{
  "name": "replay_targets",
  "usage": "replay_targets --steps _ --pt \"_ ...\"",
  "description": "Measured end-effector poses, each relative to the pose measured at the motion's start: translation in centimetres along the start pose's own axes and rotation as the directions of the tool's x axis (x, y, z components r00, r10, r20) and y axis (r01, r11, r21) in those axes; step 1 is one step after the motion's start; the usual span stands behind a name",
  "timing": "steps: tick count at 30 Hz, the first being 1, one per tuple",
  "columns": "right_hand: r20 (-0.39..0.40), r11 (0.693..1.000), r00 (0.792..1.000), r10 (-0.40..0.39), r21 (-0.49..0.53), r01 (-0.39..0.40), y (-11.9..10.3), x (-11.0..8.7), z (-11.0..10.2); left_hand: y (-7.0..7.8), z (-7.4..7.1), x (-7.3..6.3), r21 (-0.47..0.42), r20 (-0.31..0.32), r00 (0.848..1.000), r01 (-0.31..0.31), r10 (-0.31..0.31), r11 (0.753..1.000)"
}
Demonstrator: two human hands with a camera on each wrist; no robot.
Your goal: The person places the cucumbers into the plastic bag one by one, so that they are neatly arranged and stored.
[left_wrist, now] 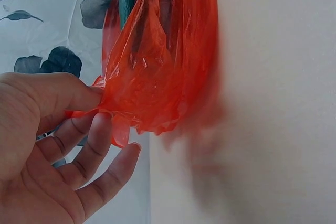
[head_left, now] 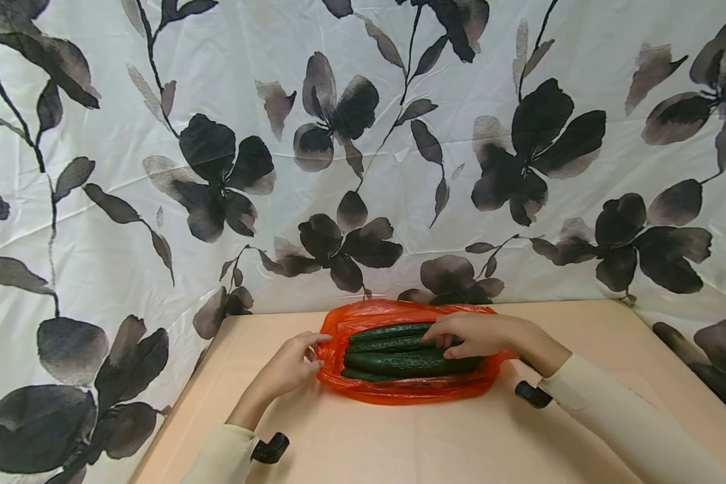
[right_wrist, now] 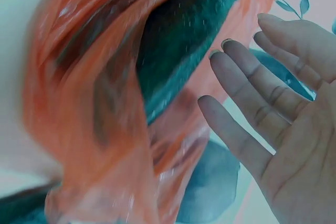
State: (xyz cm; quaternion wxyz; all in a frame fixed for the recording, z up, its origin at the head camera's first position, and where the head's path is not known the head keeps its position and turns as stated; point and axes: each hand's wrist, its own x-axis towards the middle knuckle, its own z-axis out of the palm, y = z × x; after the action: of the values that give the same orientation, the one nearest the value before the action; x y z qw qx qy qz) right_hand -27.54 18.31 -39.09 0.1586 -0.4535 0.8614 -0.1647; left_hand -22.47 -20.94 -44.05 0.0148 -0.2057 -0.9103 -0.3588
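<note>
Several dark green cucumbers (head_left: 408, 363) lie side by side in a thin red plastic bag (head_left: 399, 398), its top spread open around them. My left hand (head_left: 292, 363) is at the bag's left end, pinching a gathered bit of its edge between thumb and fingers. In the left wrist view this hand (left_wrist: 68, 140) has its other fingers spread below the pinched plastic. My right hand (head_left: 480, 334) is over the right ends of the cucumbers. Its fingers (right_wrist: 247, 87) are loosely extended and hold nothing in the right wrist view, beside a bumpy cucumber (right_wrist: 181, 40).
The bag sits at the back of a pale peach table (head_left: 411, 444). Behind it hangs a white cloth (head_left: 429, 249) printed with dark grey flowers. Black bands (head_left: 270, 448) show at both wrists, below cream sleeves (head_left: 617, 410).
</note>
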Motion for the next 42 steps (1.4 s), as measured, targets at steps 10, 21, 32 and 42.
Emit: replay_targets --steps 10,21,32,42 --pt "-0.059 0.998 0.997 0.054 0.040 -0.052 2.1 -4.9 -1.6 0.0 0.1 0.3 0.024 -0.010 1.000 0.007 -0.006 1.000" --pt "-0.101 0.994 0.992 0.075 0.082 -0.067 4.9 -9.0 -1.9 0.2 0.4 0.6 0.018 -0.027 0.999 0.031 -0.030 0.999" --pt "-0.128 0.984 0.977 0.168 0.079 -0.159 8.3 -12.3 -1.9 0.5 0.7 0.9 -0.004 -0.029 0.998 0.047 -0.047 0.999" --pt "-0.095 0.955 0.963 0.252 0.185 -0.231 11.5 -14.5 -2.0 0.5 0.8 1.2 -0.003 -0.039 0.998 0.053 -0.053 0.999"
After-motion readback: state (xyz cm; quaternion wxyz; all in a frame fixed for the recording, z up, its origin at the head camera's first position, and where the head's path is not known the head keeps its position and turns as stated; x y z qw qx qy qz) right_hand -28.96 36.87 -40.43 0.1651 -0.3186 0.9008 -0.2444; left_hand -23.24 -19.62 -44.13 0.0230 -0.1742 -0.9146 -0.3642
